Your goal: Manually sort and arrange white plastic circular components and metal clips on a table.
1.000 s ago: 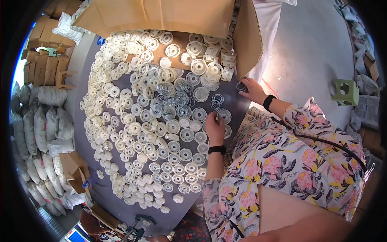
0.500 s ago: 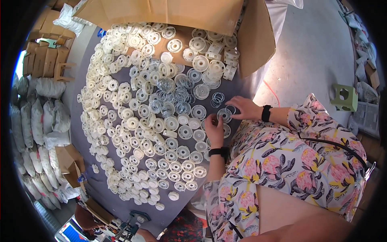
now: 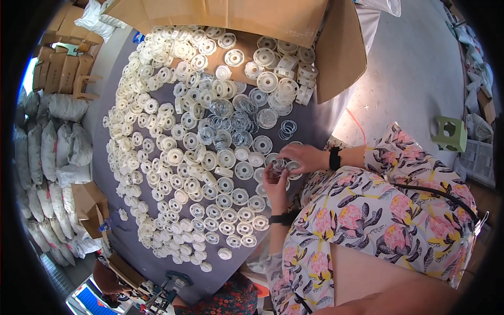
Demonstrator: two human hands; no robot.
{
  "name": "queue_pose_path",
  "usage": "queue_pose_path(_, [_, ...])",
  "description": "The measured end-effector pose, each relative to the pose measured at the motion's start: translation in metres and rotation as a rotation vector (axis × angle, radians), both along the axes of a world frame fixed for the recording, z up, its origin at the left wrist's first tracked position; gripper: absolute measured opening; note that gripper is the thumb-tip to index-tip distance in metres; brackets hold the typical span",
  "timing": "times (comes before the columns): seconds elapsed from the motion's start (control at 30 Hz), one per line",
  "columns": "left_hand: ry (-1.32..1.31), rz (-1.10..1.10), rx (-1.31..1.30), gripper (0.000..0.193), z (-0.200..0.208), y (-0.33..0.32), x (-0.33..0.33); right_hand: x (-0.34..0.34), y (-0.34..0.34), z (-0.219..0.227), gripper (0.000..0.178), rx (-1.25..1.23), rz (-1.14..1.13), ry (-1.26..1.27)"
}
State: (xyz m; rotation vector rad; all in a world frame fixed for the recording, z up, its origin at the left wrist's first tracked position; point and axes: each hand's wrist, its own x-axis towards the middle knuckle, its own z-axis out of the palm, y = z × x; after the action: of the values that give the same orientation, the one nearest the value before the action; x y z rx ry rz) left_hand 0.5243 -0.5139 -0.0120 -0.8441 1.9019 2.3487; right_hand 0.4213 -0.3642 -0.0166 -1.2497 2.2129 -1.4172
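"What's the biggest thing there?"
"The gray surface (image 3: 311, 119), with a cardboard box (image 3: 226, 16) across its far end and white plastic wheels (image 3: 244, 170) spread over it."
"And the hands?"
"At the surface's near right edge. The left hand (image 3: 275, 190) comes up from below, the right hand (image 3: 308, 157) from the right; their fingertips nearly meet."
"How open are they?"
"Both are partly closed, fingers curled in at one metal ring (image 3: 278, 167). Which bears more of it, I cannot tell."
"Where does that ring lie, exactly?"
"Between them: at the left hand's far end, just left of the right hand's fingers. It's round, so no long axis."
"Other rings?"
"A ring pile (image 3: 220, 107) lies beyond, to the left. A few overlapping loose rings (image 3: 287, 129) sit straight beyond the fingers, apart from them, nearer the right hand."
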Motion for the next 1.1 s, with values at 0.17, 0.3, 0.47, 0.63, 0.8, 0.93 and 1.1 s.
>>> queue_pose_path(0.17, [0.068, -0.325, -1.179, 0.038, -0.003, -0.014, -0.009, -0.017, 0.016, -0.017, 0.046, 0.121, -0.163, -0.031])
queue_pose_path(0.3, [0.131, -0.475, -1.437, 0.037, -0.009, -0.011, -0.016, -0.033, 0.020, -0.017, 0.046, 0.176, -0.204, 0.026])
queue_pose_path(0.47, [0.222, -0.337, -1.404, 0.037, -0.004, -0.005, -0.010, -0.046, 0.010, -0.020, 0.049, 0.306, -0.290, 0.328])
queue_pose_path(0.63, [0.235, -0.275, -1.203, 0.034, -0.010, -0.010, -0.003, -0.063, 0.006, -0.032, 0.051, 0.305, -0.223, 0.010])
queue_pose_path(0.8, [0.272, -0.322, -1.160, 0.033, -0.014, -0.022, 0.003, -0.053, 0.008, -0.014, 0.051, 0.155, -0.327, -0.052])
queue_pose_path(0.93, [0.237, -0.330, -1.397, 0.037, 0.016, -0.018, 0.006, -0.031, -0.004, 0.006, 0.046, 0.016, -0.237, -0.538])
queue_pose_path(1.1, [0.188, -0.134, -0.286, 0.047, 0.052, -0.019, 0.013, -0.012, -0.030, 0.021, 0.039, 0.166, 0.151, -1.245])
